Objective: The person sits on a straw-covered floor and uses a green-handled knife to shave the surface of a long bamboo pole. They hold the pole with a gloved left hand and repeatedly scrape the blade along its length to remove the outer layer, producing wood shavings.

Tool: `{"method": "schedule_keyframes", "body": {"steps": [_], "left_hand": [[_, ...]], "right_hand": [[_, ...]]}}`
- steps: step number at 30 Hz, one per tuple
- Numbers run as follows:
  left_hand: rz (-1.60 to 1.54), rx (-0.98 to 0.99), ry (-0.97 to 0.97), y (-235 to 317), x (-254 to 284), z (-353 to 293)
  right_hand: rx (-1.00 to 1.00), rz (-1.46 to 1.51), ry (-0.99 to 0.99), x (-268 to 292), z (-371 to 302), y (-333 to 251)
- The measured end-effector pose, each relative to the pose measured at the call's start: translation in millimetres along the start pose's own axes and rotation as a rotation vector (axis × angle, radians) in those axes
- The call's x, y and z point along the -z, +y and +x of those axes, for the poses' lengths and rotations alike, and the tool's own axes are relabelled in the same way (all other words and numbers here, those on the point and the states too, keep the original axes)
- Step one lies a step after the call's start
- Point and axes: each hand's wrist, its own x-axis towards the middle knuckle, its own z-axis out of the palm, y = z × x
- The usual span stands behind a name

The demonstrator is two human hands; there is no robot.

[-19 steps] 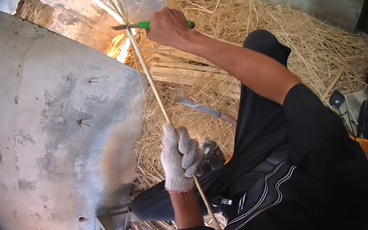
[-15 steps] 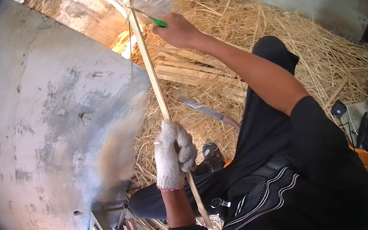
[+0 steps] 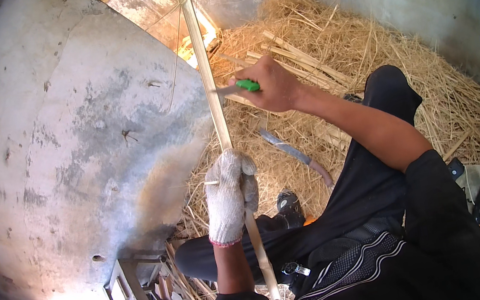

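Our gloved left hand (image 3: 231,194) clamps the long pale bamboo strip (image 3: 212,92), cut off at twelve o'clock, while our bare right hand (image 3: 271,87) is closed on a green-handled knife (image 3: 237,88), its blade half hidden.

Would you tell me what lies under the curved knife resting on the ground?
The curved knife lies on a heap of straw and split bamboo strips. The floor beneath that straw is covered and cannot be seen.

The right hand (image 3: 271,87) has drawn the green-handled knife (image 3: 237,88) down the bamboo strip (image 3: 212,92), nearer the gloved left hand (image 3: 229,195).
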Motion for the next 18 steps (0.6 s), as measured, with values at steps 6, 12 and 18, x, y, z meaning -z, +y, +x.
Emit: {"method": "schedule_keyframes", "body": {"steps": [6, 12, 18], "left_hand": [[-0.132, 0.067, -0.059, 1.3, -4.1, -3.4], [-0.212, 0.120, -0.090, 3.8, -11.9, -9.5], [-0.488, 0.262, -0.380, -29.3, -23.7, -19.7]], "right_hand": [[0.041, -0.164, 0.178, -15.6, -4.9, -10.1], [0.061, -0.199, 0.317, -16.4, -2.7, -16.8], [-0.404, -0.345, 0.377, 21.8, 35.0, 20.5]]}}
